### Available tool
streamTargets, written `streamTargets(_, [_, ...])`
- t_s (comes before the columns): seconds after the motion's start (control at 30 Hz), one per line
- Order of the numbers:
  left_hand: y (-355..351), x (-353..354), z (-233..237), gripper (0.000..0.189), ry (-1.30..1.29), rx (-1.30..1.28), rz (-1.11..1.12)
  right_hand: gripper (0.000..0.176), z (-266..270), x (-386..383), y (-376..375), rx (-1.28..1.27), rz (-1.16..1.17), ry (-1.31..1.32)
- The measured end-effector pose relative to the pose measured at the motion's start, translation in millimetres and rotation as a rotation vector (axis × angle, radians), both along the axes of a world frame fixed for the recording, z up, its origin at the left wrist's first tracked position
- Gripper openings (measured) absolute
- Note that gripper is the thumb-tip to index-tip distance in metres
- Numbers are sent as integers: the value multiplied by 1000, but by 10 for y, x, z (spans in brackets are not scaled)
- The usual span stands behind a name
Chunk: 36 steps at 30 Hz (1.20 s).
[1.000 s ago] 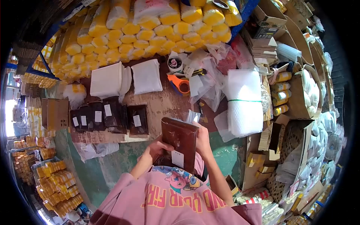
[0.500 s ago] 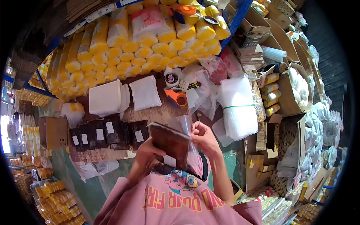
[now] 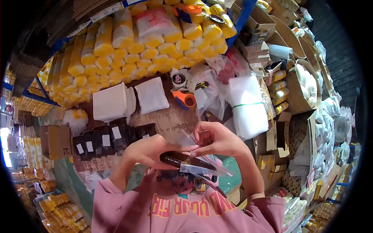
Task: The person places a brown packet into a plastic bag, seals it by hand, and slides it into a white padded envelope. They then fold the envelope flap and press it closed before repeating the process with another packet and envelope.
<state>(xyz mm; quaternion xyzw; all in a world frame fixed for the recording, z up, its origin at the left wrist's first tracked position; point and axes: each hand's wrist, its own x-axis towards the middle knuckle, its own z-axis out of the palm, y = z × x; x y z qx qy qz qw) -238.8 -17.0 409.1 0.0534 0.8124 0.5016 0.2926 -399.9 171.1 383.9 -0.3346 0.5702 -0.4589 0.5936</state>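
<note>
Close to my chest, a dark brown packet (image 3: 186, 160) in clear plastic lies tilted, seen nearly edge-on. My left hand (image 3: 149, 150) is wrapped round its left end, with the thumb side along the top. My right hand (image 3: 218, 140) pinches the clear plastic at the packet's upper edge. A white label (image 3: 194, 169) shows on the packet's near side. Loose clear film sticks out to the right. Left of my hands, several dark packets with white labels (image 3: 101, 140) lie in a row on the table.
On the wooden table (image 3: 167, 121) are white sheet stacks (image 3: 110, 102), an orange tape dispenser (image 3: 186, 99) and a bubble-wrap roll (image 3: 248, 108). Yellow-and-white rolls (image 3: 132, 58) are piled behind. A cardboard box (image 3: 56, 141) stands at left; more cartons (image 3: 301, 83) are at right.
The brown packet has tipped from nearly upright to almost flat and edge-on. My left hand has moved over its left end, and my right hand has turned inward, closer to the left.
</note>
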Motion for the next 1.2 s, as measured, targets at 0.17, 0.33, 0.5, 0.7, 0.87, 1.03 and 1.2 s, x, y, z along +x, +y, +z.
streamTargets(0.17, [40, 88, -115, 70, 141, 75, 29, 34, -26, 22, -10, 31, 60, -82])
streamTargets(0.33, [81, 191, -243, 66, 183, 80, 121, 25, -249, 163, 74, 41, -20, -482])
streamTargets(0.5, [96, 302, -360, 61, 188, 64, 193, 15, -405, 297, 149, -7, -86, -660])
streamTargets(0.7, [222, 354, -337, 50, 234, 61, 203, 14, -258, 253, 217, -91, -23, -413])
streamTargets(0.87, [355, 342, -288, 48, 151, 9, 179, 16, -185, 190, 226, -76, 112, -316])
streamTargets(1.03, [516, 362, -190, 43, 216, -5, 203, 19, -413, 184, 279, -129, 216, -410])
streamTargets(1.2, [573, 435, -259, 39, 390, -57, 114, 27, -458, 404, 343, 72, 55, -613])
